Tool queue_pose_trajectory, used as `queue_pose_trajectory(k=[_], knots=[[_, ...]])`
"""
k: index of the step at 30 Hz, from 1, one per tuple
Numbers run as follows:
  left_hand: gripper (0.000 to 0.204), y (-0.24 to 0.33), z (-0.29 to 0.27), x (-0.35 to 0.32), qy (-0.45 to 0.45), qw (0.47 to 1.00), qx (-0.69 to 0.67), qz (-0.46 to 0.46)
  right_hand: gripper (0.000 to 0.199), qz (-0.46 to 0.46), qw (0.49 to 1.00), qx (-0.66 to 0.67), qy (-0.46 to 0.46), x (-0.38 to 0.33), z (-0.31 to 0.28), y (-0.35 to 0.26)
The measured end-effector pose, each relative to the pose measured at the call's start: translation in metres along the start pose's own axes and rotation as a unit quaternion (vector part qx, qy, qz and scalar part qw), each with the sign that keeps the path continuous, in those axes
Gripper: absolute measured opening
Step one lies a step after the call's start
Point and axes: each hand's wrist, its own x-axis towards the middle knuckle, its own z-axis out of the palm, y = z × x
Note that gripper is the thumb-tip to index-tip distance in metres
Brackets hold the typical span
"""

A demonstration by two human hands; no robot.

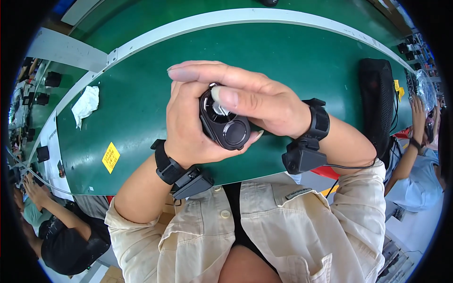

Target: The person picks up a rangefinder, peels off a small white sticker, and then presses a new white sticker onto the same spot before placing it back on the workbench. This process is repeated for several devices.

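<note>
My left hand (pixel 184 120) is wrapped around a small black handheld device (pixel 213 123), which has a round spoked opening at its top and a round disc on its near side. Over it lies my right hand (pixel 271 101), its fingers stretched to the left across the top of my left hand. The right thumb rests on the edge of the round opening and partly covers it. A nail peeks out at the device's right side; most of the body below is hidden by my hands. Each wrist carries a black strapped-on unit.
Beneath my hands spreads a green tabletop (pixel 264 52) with a white rail (pixel 245 16) behind. A crumpled white tissue (pixel 86 106) and yellow label (pixel 111 158) lie left; a long black case (pixel 376 99) with cables lies right. Other people (pixel 66 236) sit at both sides.
</note>
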Motion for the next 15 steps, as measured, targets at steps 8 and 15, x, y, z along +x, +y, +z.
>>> queue_pose_trajectory(k=[8,15], knots=[[0.083,0.001,0.004,-0.004,0.009,0.999,-0.009,-0.048,0.038,-0.002,0.997,-0.013,0.079,-0.003,0.013,0.001],[0.085,0.002,0.005,-0.005,0.014,0.999,-0.011,-0.030,0.031,-0.058,0.980,-0.106,0.160,-0.002,0.021,0.010]])
